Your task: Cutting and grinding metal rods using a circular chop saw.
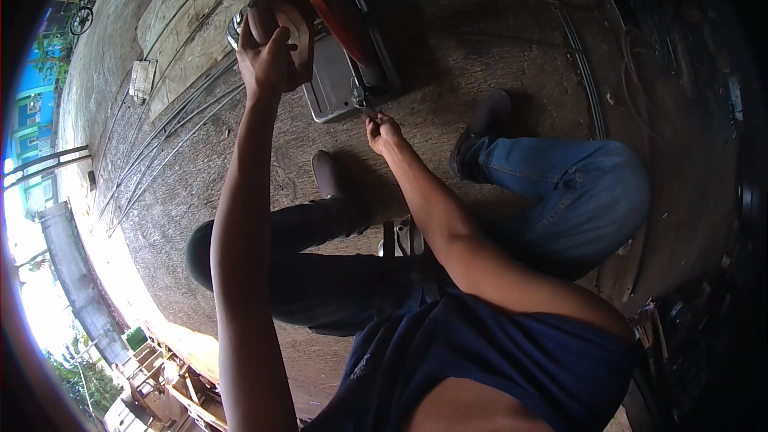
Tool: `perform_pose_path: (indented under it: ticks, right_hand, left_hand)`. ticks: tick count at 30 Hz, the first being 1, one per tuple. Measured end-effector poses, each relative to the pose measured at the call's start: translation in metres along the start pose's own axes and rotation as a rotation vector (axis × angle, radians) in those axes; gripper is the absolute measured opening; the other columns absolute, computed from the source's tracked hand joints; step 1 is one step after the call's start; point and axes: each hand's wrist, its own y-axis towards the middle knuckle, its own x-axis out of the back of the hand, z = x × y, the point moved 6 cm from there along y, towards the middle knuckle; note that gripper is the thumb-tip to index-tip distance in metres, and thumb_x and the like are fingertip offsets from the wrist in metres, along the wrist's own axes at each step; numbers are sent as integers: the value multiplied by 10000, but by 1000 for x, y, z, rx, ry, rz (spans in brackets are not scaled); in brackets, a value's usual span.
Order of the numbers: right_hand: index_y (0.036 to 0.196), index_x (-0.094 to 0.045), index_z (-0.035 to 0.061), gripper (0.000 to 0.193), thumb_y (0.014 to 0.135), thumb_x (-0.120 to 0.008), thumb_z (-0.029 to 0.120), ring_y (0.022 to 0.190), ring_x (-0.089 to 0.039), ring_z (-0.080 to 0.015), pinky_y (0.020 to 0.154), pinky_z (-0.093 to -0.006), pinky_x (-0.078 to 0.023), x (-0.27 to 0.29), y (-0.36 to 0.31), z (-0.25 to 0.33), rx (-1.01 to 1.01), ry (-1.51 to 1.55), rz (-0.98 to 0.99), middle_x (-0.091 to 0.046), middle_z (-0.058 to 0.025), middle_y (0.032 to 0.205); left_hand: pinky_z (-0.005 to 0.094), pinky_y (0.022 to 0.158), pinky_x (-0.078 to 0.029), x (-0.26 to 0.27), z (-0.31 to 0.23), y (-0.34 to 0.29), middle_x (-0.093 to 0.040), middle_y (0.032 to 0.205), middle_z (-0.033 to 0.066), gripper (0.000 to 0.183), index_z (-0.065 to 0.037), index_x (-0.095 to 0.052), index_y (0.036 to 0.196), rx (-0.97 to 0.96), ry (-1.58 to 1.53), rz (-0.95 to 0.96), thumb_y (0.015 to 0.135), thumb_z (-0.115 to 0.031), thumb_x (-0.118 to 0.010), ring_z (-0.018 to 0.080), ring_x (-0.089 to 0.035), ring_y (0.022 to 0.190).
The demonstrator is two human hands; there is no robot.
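Observation:
In front of me on the floor stands a cut-off saw with a red wheel guard (pixel 324 4) and a grey metal base (pixel 330 84). My left hand (pixel 268 64) is closed around the saw's brownish handle (pixel 298 32), its thumb showing on top. Low at the near right corner of the base, my right hand (pixel 384 132) pinches a small dark piece beside a metal fitting (pixel 358 100). What that piece is cannot be made out. The guard's far end runs out of the picture at the top.
Long thin rods (pixel 172 128) lie on the rough floor to the left, near a small pale block (pixel 142 80). More rods (pixel 588 72) lie on the right. My shoes (pixel 326 174) rest close to the saw base. Wooden furniture (pixel 164 380) stands at the lower left.

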Motion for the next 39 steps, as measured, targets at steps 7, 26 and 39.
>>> perform_pose_path:
  ticks: [7, 26, 39]
  right_hand:
    - [885, -582, -20, 335, 714, -793, 176, 658, -613, -253, 639, -378, -520, -64, -109, -24, 1444, -1438, -116, -620, -167, 812]
    - [988, -554, 34, 284, 914, -625, 298, 646, -663, -222, 580, -292, -605, -31, -40, -13, 159, -141, -20, -648, -108, 826]
    - [1017, -524, -68, 284, 778, -584, 73, 948, -560, -421, 782, -462, -509, -100, -122, -3, 1520, -2132, -223, -519, -270, 1006]
  left_hand:
    - [296, 577, -537, 34, 21, -3, -631, 915, 142, 589, 34, -482, 1265, 11, 14, -46, 733, -152, -653, 189, -654, 686]
    - [310, 644, -562, 23, 21, 4, -632, 971, 148, 572, 36, -516, 1230, -70, -23, -10, 720, -180, -660, 205, -655, 775]
    - [302, 620, -559, 19, 19, 6, -652, 928, 150, 548, 3, -527, 1236, -51, 7, -18, 734, -170, -660, 187, -673, 708]
